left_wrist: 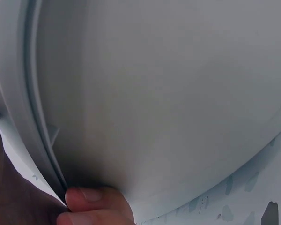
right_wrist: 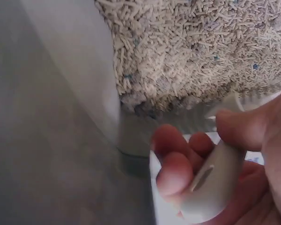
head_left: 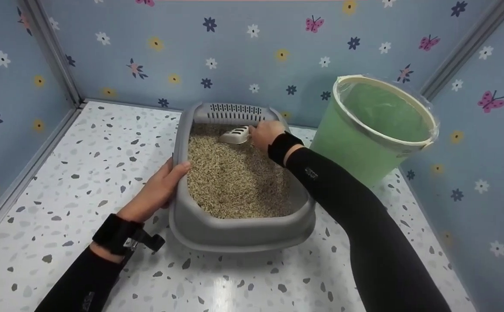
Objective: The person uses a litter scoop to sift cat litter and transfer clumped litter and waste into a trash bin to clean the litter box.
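Observation:
A grey litter box [head_left: 243,234] stands on the speckled surface, filled with tan pellet litter [head_left: 230,182]. My left hand [head_left: 159,186] grips its left rim, thumb over the top edge; in the left wrist view the fingers [left_wrist: 100,199] curl under the lip against the outer wall. Near the back of the box my right hand [head_left: 267,135] holds a light litter scoop [head_left: 236,135], whose slotted head lies at the litter. In the right wrist view the fingers wrap round the scoop's handle [right_wrist: 213,187], and greyish clumps [right_wrist: 136,101] show along the litter's edge.
A green bin [head_left: 351,143] with a clear liner over its cream rim stands right of the box, close behind my right forearm. Blue flowered panels [head_left: 252,56] rise at the back and both sides. White speckled flooring [head_left: 83,182] lies around the box.

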The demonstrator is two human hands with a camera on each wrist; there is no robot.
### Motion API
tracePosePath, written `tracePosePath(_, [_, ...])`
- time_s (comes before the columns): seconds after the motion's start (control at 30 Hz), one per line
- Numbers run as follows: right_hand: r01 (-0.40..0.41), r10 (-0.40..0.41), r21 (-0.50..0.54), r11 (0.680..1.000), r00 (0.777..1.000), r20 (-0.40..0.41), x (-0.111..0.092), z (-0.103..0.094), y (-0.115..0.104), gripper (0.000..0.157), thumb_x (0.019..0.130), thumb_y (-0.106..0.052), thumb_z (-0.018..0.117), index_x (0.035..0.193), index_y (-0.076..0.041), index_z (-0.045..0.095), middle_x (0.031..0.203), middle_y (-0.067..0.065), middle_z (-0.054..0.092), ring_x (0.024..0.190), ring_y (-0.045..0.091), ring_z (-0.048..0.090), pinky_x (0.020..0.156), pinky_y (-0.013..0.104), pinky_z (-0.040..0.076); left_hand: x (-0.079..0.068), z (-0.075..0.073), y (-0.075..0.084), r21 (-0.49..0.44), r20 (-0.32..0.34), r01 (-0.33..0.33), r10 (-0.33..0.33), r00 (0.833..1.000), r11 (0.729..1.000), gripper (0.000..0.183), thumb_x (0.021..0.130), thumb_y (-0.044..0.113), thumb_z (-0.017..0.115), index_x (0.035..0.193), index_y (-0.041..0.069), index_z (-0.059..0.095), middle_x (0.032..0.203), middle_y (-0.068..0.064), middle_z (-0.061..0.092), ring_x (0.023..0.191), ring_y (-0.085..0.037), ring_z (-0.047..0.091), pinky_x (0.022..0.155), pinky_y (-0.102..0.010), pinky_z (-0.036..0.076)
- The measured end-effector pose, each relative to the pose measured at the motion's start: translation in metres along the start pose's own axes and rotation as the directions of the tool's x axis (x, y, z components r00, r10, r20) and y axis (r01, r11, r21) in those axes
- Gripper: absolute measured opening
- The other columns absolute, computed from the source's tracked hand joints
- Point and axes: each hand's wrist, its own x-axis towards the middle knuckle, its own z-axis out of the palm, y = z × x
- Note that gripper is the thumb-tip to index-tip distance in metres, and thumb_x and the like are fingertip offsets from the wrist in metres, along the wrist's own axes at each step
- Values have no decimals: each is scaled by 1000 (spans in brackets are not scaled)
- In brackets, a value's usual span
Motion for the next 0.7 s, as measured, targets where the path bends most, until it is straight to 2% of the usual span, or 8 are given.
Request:
tracePosePath(0.17, [-40, 41, 34, 999, 999, -34, -2, -4, -6, 40, 122, -16, 42, 153, -1, 62, 109, 17, 75, 99, 31, 75, 85, 45, 68, -1, 0, 0, 4, -2, -5, 5, 1000, 1000, 80, 110, 72, 52, 171, 25, 33, 81, -2, 50, 61, -14, 51, 52, -29, 44])
tracePosePath(0.27, [-50, 50, 33, 998, 999, -11, -3, -4, -7, 33, 120, -16, 45, 118, -3, 76, 98, 13, 75, 89, 26, 74, 83, 43, 68, -1, 1, -1, -1, 5, -1, 1, 1000, 1000, 80, 109, 73, 52, 173, 28, 32, 81, -2, 51, 60, -14, 50, 52, -28, 44])
tracePosePath(0.33, [-53, 52, 28, 998, 998, 19, -3, -3, -6, 36, 120, -16, 47, 93, -7, 70, 85, 9, 68, 77, 23, 66, 77, 40, 65, -1, 1, -1, -3, 13, 1, -1, 1000, 1000, 83, 109, 74, 52, 175, 30, 28, 82, -3, 52, 61, -16, 52, 52, -29, 45])
tracePosePath(0.4, [-56, 54, 37, 998, 998, 43, -5, -2, -4, 42, 120, -17, 48, 79, -12, 59, 74, 5, 58, 68, 19, 55, 69, 37, 59, -2, 1, -1, -3, 20, 0, 1, 1000, 1000, 85, 110, 73, 51, 177, 31, 23, 86, -5, 55, 65, -19, 57, 55, -31, 49])
tracePosePath(0.53, [-85, 78, 104, 991, 994, 75, -11, -7, 1, 47, 118, -17, 49, 72, -15, 47, 66, 1, 44, 61, 18, 41, 60, 37, 43, -1, 1, 0, 3, 30, 3, -3, 1000, 1000, 86, 110, 73, 51, 177, 27, 24, 88, -6, 58, 68, -21, 61, 56, -33, 53])
tracePosePath(0.7, [-121, 95, 205, 971, 986, 135, -19, -18, 9, 46, 117, -19, 50, 71, -16, 43, 66, -1, 40, 62, 17, 37, 59, 38, 39, -1, 1, 3, 7, 38, 17, -18, 999, 1000, 83, 110, 73, 51, 170, 18, 33, 86, -5, 58, 65, -19, 62, 53, -31, 51])
